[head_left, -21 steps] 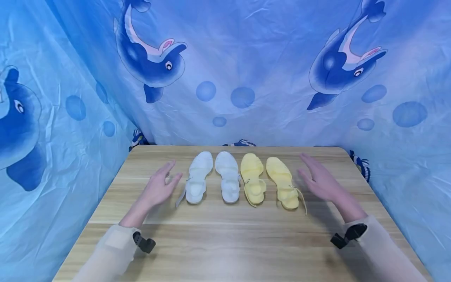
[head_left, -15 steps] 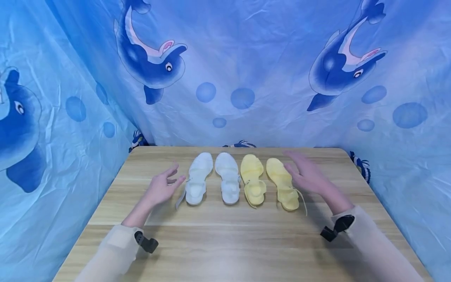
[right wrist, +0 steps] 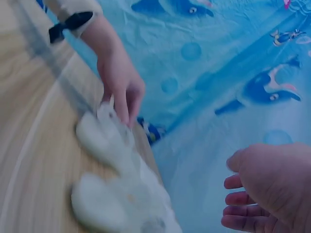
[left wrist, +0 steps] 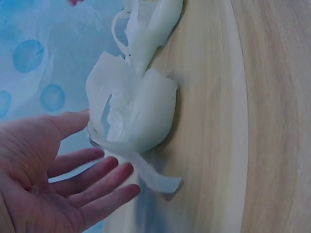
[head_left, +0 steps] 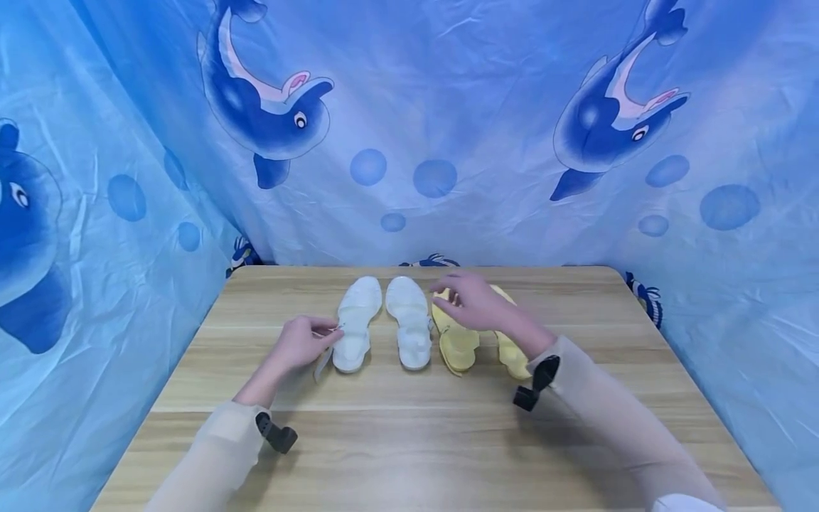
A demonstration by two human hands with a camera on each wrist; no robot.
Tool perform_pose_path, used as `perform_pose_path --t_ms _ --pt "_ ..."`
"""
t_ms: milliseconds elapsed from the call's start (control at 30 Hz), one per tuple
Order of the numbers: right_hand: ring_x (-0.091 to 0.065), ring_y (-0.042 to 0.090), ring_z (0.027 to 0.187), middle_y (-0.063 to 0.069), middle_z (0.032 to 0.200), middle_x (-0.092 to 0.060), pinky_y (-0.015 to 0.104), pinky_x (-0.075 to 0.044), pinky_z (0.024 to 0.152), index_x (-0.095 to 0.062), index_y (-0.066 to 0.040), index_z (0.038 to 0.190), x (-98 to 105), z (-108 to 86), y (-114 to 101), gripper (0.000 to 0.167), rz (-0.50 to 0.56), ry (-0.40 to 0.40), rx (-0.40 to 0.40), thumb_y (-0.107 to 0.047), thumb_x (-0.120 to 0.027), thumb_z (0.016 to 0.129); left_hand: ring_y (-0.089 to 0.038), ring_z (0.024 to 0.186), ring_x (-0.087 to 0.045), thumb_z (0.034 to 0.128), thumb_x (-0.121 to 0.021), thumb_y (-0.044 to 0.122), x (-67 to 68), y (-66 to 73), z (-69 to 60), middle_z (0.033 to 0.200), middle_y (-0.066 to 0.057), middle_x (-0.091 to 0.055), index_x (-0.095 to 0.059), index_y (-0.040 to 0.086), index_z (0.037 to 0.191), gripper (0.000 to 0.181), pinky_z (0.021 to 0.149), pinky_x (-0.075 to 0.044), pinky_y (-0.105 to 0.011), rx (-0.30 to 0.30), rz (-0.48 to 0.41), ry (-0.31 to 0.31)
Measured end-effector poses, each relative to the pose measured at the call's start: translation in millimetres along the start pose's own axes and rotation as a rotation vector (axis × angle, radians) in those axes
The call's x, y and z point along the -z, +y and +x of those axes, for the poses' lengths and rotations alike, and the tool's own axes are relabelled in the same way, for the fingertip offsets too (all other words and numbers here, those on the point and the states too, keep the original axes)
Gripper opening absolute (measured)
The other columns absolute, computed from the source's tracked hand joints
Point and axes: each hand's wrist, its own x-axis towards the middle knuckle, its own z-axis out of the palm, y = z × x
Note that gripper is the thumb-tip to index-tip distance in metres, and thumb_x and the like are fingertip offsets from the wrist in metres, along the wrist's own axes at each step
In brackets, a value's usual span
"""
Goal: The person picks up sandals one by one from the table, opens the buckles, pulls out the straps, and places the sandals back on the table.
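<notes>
Two white sandals, the left one (head_left: 358,306) and the right one (head_left: 414,341), lie side by side on the wooden table. My left hand (head_left: 302,343) is at the outer side of the left white sandal, near its buckle. In the left wrist view the thumb and relaxed fingers of my left hand (left wrist: 63,179) stand apart beside the white strap (left wrist: 158,180). My right hand (head_left: 476,302) hovers over two yellow sandals (head_left: 459,345), partly covering them, its fingers loosely bent and holding nothing. The right wrist view shows that hand (right wrist: 272,189) beside the blurred white sandals (right wrist: 99,199).
A blue curtain (head_left: 397,128) with dolphins hangs behind and along the sides of the wooden table (head_left: 397,441). A dark device (head_left: 276,434) is strapped on the left wrist and another (head_left: 536,384) on the right.
My right hand has swept left from beside the yellow sandals to over them. My left hand has moved slightly right to the left white sandal. The head view has shifted slightly.
</notes>
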Motion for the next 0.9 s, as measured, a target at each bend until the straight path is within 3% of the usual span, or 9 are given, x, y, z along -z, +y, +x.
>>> perform_pose_path --t_ms 300,467,700,900 --pt "-0.076 0.015 0.094 0.006 0.109 -0.078 0.018 -0.060 0.081 -0.078 -0.008 0.123 -59 62.5 -44 0.023 0.089 -0.054 0.105 -0.014 -0.064 0.106 -0.017 0.086 -0.072 0.0863 -0.090 0.030 -9.9 1.1 7.2 0.099 -0.012 -0.080 -0.079 0.001 0.114 0.042 0.071 -0.059 -0.023 0.081 -0.123 0.047" --pt "-0.071 0.012 0.086 0.005 0.105 -0.080 0.019 -0.055 0.076 -0.081 -0.008 0.117 -88 86.5 -59 0.021 0.057 -0.071 0.116 -0.013 -0.064 0.106 -0.013 0.080 -0.069 0.0828 -0.091 0.022 -15.6 -0.6 8.7 0.093 -0.011 -0.078 -0.077 -0.001 0.110 0.038 0.067 -0.056 -0.021 0.082 -0.190 0.065" --pt "-0.062 0.004 0.074 -0.001 0.096 -0.082 0.014 -0.047 0.069 -0.083 -0.013 0.108 -118 100.0 -65 0.017 -0.053 -0.056 0.081 -0.017 -0.067 0.105 -0.011 0.075 -0.066 0.0797 -0.093 0.019 -20.8 -1.9 9.0 0.085 -0.007 -0.076 -0.076 0.001 0.102 0.034 0.065 -0.054 -0.022 0.073 -0.172 0.101" --pt "-0.071 0.008 0.083 -0.001 0.095 -0.082 0.016 -0.055 0.077 -0.083 -0.013 0.103 -124 103.2 -63 0.013 -0.079 -0.058 0.084 -0.014 -0.070 0.102 -0.008 0.075 -0.068 0.0826 -0.092 0.023 -17.2 -0.6 8.5 0.090 -0.009 -0.078 -0.077 -0.001 0.106 0.037 0.065 -0.058 -0.022 0.077 -0.230 0.084"
